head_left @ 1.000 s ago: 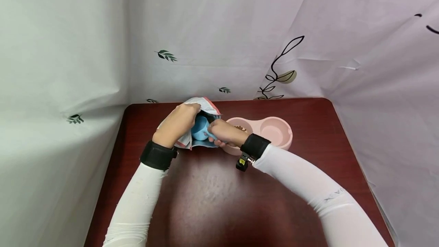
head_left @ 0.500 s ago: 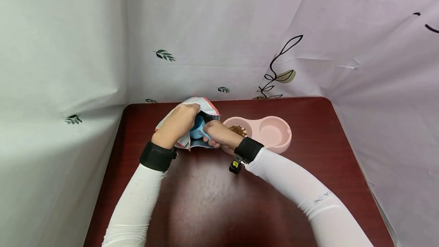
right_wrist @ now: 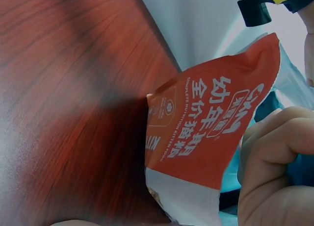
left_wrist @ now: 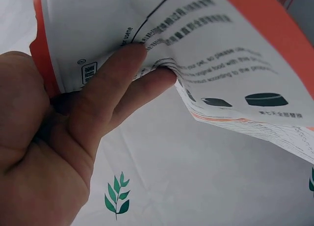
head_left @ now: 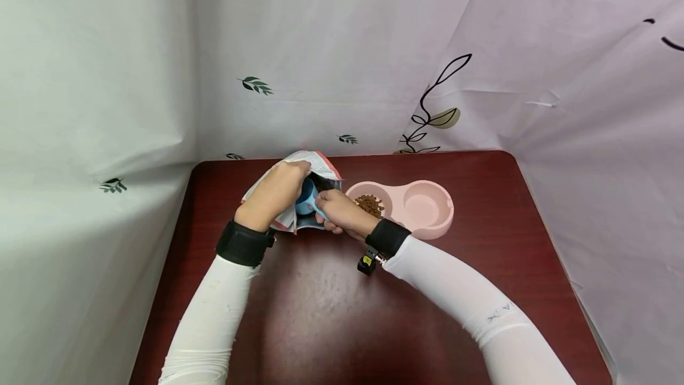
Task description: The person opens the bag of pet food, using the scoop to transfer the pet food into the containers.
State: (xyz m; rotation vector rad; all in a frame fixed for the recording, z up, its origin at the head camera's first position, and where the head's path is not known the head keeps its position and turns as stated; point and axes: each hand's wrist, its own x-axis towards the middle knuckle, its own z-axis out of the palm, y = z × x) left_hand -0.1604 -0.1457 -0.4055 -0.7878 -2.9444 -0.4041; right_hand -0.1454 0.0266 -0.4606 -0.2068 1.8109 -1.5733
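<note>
A kitten food bag (head_left: pixel 322 165), orange and white in the right wrist view, lies with its mouth facing right. My left hand (head_left: pixel 278 189) grips the bag's upper edge; in the left wrist view its fingers (left_wrist: pixel 105 84) lie against the printed white panel. A light blue scoop (head_left: pixel 306 199) sits just inside the bag's mouth, its cup partly hidden by my left hand. My right hand (head_left: pixel 342 210) holds the scoop by its handle. In the right wrist view the bag's front largely covers the scoop. Whether the cup contains kibble cannot be made out.
Right of the bag stands a pink double bowl (head_left: pixel 450 214). Brown kibble (head_left: pixel 369 205) lies in its left compartment, partly behind my right wrist. Everything rests toward the back of a dark red wooden table (head_left: pixel 331 314), with pale patterned cloth (head_left: pixel 342 46) behind and at the sides.
My right hand has moved slightly left, taking the scoop farther into the bag. More kibble shows in the bowl's left compartment. My left hand keeps its grip on the bag.
</note>
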